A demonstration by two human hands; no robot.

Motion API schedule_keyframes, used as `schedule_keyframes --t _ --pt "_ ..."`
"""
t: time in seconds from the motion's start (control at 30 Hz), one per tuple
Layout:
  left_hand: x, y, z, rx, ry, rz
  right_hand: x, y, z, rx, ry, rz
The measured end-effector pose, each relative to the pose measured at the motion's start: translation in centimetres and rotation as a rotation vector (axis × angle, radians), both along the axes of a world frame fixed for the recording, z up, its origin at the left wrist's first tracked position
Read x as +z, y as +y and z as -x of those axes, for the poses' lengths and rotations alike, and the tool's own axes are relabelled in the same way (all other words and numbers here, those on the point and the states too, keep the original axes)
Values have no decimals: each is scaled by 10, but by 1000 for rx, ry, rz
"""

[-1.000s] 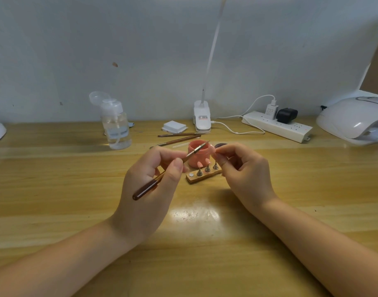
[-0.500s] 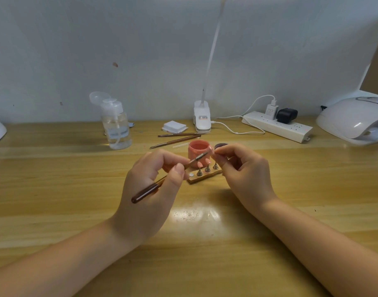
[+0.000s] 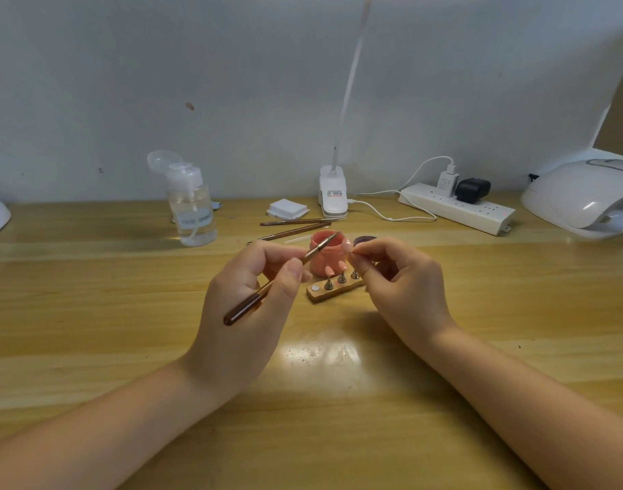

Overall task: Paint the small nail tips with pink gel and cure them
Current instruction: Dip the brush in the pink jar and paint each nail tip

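The nail tip (image 3: 346, 246), pale pink, sits pinched at the fingertips of the right hand (image 3: 402, 288), whose thumb and forefinger curl closed on what we take to be its small stand; the stand itself is hidden. Just left of this grip, the brush (image 3: 285, 277) is held like a pen in the left hand (image 3: 246, 302), thumb and fingers closed round the middle of its dark handle, the bristle end raised toward the nail tip and lying over the open mouth of the pink gel jar (image 3: 327, 256). We cannot tell whether the bristles touch the tip or the jar rim.

Directly below both grips, the wooden holder (image 3: 333, 291) rests on the surface (image 3: 126, 313), carrying three metal stands, two of them with pink tips, and one bare socket at its left end. Behind the right grip lies a dark lid (image 3: 365, 239); beyond the left grip, spare brushes (image 3: 296, 228) and a pump bottle (image 3: 193, 213). Far to the right of the right grip stands the curing lamp (image 3: 582, 196).

We judge painting to be under way and curing not yet begun. Risks from here: an overloaded brush may flood gel over the tip's edge; a loose pinch may let the tip rotate or drop; either hand may knock the wet tips on the holder below.
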State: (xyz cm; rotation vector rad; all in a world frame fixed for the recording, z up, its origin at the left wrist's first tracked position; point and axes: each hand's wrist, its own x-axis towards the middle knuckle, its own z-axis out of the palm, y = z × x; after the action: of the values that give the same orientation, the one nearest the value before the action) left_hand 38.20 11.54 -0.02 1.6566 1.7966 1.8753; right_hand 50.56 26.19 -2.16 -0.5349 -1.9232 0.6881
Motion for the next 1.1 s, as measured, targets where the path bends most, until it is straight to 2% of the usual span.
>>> schedule_keyframes --t 0.2,0.37,0.5,0.67,0.83,1.1 --pt "-1 -1 1 -47 27 32 1 -1 0 23 -7 33" --pt "-2 0 3 -39 -42 -23 1 -2 -1 39 1 70" --pt "-4 4 3 -36 -87 20 1 -2 1 40 6 86" --pt "-4 1 4 -95 -112 -5 1 -2 0 31 -6 99" --pt "-4 3 3 -46 -139 -16 2 -2 0 40 -8 103" --pt "-3 0 3 -82 -144 -23 3 -3 -1 51 -15 114"
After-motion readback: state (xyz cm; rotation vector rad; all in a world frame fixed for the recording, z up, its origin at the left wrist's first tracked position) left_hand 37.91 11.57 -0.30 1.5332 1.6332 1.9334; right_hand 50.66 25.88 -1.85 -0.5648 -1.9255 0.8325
